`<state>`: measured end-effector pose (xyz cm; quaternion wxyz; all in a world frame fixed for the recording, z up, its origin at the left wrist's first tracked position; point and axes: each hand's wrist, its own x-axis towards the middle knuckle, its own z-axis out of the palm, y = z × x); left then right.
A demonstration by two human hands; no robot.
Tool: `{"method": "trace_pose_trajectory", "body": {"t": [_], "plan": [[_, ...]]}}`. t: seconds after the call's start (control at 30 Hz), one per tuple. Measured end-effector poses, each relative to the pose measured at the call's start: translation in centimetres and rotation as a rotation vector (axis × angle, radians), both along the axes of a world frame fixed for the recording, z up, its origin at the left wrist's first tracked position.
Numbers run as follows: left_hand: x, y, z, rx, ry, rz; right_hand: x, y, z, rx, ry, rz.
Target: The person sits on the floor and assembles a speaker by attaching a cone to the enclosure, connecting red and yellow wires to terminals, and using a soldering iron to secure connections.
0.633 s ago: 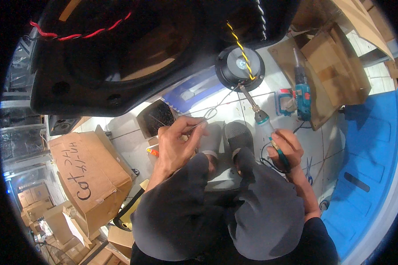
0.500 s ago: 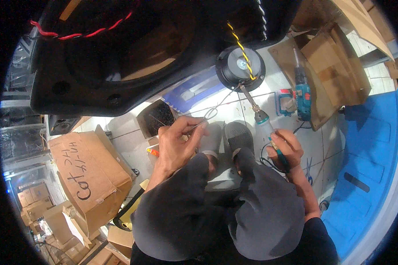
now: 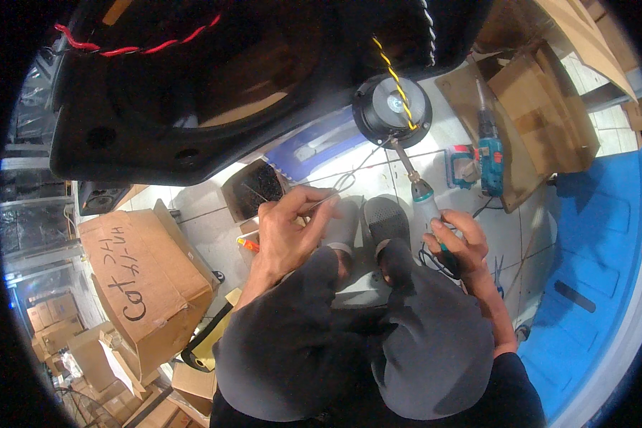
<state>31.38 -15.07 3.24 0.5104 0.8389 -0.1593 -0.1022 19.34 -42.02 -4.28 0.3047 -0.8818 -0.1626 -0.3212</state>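
Note:
My right hand (image 3: 465,241) is closed around the handle of a soldering iron (image 3: 422,200), white and teal. The iron's tip reaches the near rim of a round black speaker driver (image 3: 364,114), beside the end of a twisted yellow-and-black wire (image 3: 391,70). Thin looped solder wire (image 3: 347,180) is pinched in my left hand (image 3: 287,227). Its far end runs up to the same spot on the rim, where iron and solder meet; the exact contact is too small to make out.
A large black speaker cabinet (image 3: 146,153) with a red-and-black wire (image 3: 132,50) fills the far side. Right of the iron stand a teal cordless drill (image 3: 489,153) and cardboard (image 3: 553,107). Scissors (image 3: 499,274) lie near a blue panel (image 3: 585,257); a carton (image 3: 146,274) stands left.
The whole view has shifted slightly, with the driver and cabinet appearing a little lower and further right. Both hands keep their grips, and the iron's tip stays at the driver's rim.

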Motion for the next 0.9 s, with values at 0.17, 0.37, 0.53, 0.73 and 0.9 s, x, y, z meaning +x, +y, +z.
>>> {"method": "trace_pose_trajectory", "body": {"t": [0.17,0.37,0.53,0.73,0.9], "plan": [[0.08,-0.04,-0.15,-0.016,-0.049,-0.013,0.24,-0.23,0.29,-0.026,-0.011,0.025],[0.09,-0.07,0.12,0.003,-0.023,-0.02,0.42,-0.25,0.55,-0.073,-0.042,0.026],[0.09,-0.18,0.16,0.002,-0.005,-0.011,0.53,-0.38,0.84,-0.083,-0.044,0.04],[0.2,-0.24,-0.02,-0.022,0.0,-0.019,0.6,-0.37,1.0,-0.087,-0.053,0.039],[0.08,-0.09,0.02,-0.04,0.012,0.008,0.3,-0.35,0.93,-0.071,-0.012,0.032]]}}
